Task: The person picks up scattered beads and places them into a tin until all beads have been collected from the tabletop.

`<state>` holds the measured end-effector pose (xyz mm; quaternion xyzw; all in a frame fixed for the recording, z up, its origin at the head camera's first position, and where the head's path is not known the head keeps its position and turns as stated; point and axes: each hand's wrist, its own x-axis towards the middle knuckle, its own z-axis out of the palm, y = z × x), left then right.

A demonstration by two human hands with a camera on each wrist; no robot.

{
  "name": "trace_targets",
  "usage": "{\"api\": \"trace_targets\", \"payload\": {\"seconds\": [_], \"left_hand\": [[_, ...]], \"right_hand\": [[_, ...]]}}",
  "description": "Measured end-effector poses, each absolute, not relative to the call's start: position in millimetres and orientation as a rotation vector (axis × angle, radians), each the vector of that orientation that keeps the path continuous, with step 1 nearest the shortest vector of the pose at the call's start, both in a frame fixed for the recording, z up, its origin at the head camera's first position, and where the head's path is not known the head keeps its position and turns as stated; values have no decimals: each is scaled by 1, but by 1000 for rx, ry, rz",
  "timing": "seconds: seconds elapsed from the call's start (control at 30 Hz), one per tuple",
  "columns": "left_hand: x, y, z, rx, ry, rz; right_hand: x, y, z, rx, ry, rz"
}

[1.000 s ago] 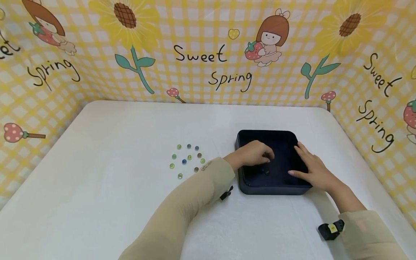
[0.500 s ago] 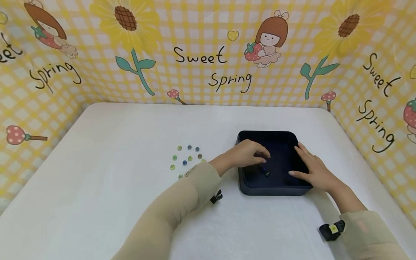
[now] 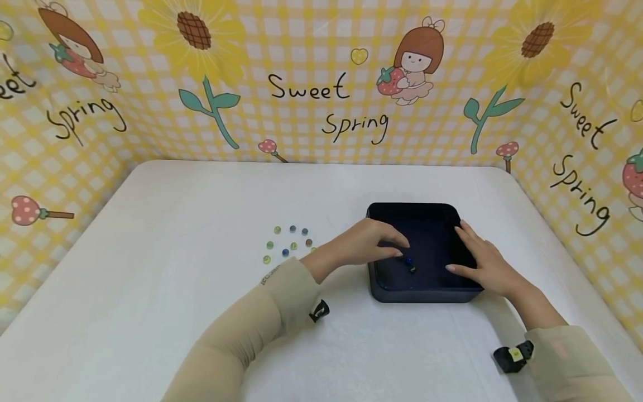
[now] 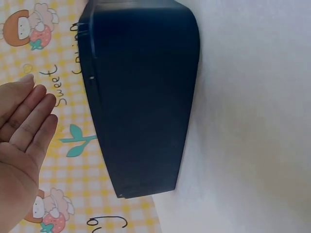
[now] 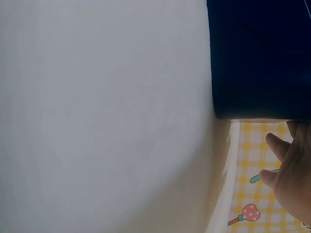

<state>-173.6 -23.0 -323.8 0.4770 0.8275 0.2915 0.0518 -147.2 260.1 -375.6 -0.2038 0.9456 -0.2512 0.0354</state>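
- My left grip point(image 3: 374, 243) hangs over the left rim of the navy tray point(image 3: 427, 295), thumb parted from fingers, pinching nothing that shows.
- My right grip point(image 3: 482, 262), fingers spread, rests at the tray's right rim, thumb over the inside.
- In the tray, a blue marble point(image 3: 409, 261) and a dark marble point(image 3: 413, 269) lie close together, just beyond my left thumb; whether they touch, I cannot tell.
- Loose glass marbles point(image 3: 293, 245) dot the white table point(image 3: 191, 223) left of the tray, one partly hidden by my wrist.
- My left fingertips point into the tray, away from those loose marbles; my left grip is the nearer. Round, they present no long axis.
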Motion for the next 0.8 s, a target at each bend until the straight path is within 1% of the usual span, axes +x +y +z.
{"api": "trace_targets", "payload": {"seconds": [0.4, 0.8], "left_hand": [[-167, -45, -324, 1423, 2521, 950], [-169, -80, -335, 1260, 2555, 1009]], "right_hand": [[-147, 261, -376, -655, 2903, -791], [-147, 262, -376, -650, 2894, -793]]}}
